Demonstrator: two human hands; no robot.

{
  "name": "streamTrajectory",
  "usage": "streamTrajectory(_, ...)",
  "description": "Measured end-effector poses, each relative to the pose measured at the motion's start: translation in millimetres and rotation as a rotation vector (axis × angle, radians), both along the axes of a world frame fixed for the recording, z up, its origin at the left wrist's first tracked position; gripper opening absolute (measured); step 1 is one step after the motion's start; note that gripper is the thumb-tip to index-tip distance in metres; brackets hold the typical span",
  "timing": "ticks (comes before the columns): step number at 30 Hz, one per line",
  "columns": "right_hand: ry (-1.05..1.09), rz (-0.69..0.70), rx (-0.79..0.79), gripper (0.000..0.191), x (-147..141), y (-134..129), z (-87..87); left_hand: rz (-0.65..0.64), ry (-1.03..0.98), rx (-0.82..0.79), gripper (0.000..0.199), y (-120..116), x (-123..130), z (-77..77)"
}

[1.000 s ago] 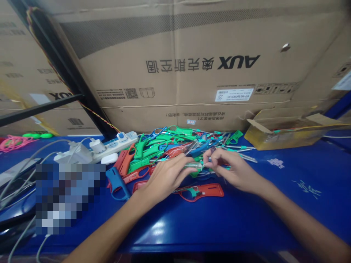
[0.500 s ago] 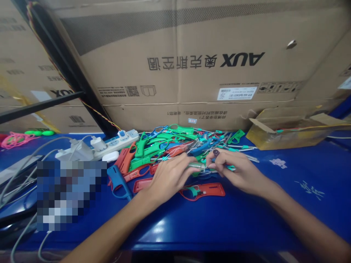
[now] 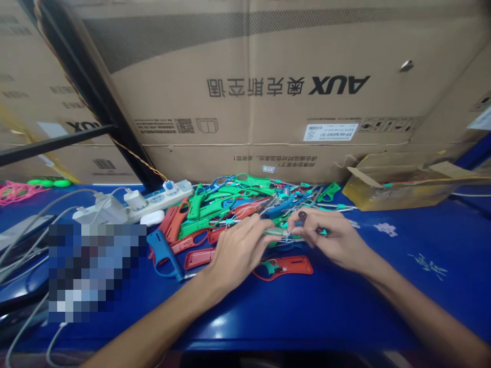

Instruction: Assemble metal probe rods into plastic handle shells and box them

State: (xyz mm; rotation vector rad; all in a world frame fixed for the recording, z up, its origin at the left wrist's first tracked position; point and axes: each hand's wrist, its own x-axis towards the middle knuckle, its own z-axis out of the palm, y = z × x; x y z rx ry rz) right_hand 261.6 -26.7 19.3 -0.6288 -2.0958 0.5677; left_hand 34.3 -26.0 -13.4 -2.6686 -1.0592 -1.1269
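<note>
Near the middle of the blue table, my left hand is closed on a small pale green translucent part, which points right. My right hand meets the part's right end, its thumb and index finger pinched; what they grip is too small to make out. A dark ring or band shows on a right finger. Below the hands lies an open red handle shell with a green piece inside. Behind them spreads a pile of green, red and blue handles with metal rods and thin wires.
A white power strip with plugs and cables stands at the left, beside a pixelated area. An open carton sits at the back right. Large cardboard rises behind the table. A black frame bar crosses the left.
The view has shifted slightly. Both hands stay close together at the green part, and the fingers of my right hand have turned a little.
</note>
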Motion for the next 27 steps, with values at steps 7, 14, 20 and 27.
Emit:
streamTrajectory(7, 0.019, 0.018, 0.039, 0.03, -2, 1, 0.8, -0.051, -0.022, 0.049, 0.024, 5, -2, -0.2)
streamTrajectory(14, 0.092, -0.084, -0.094, 0.01, 5, 3, -4.6, -0.115, -0.07, -0.052, 0.023, 9, -4, 7.5)
streamTrajectory(20, 0.056, -0.17, -0.112, 0.017, 8, 5, -6.1, -0.192, -0.183, -0.18, 0.025, 7, -5, 7.4)
streamTrajectory(27, -0.159, -0.099, -0.036, 0.035, -14, -3, -13.6, -0.287, -0.146, -0.337, 0.034, 2, -5, 3.7)
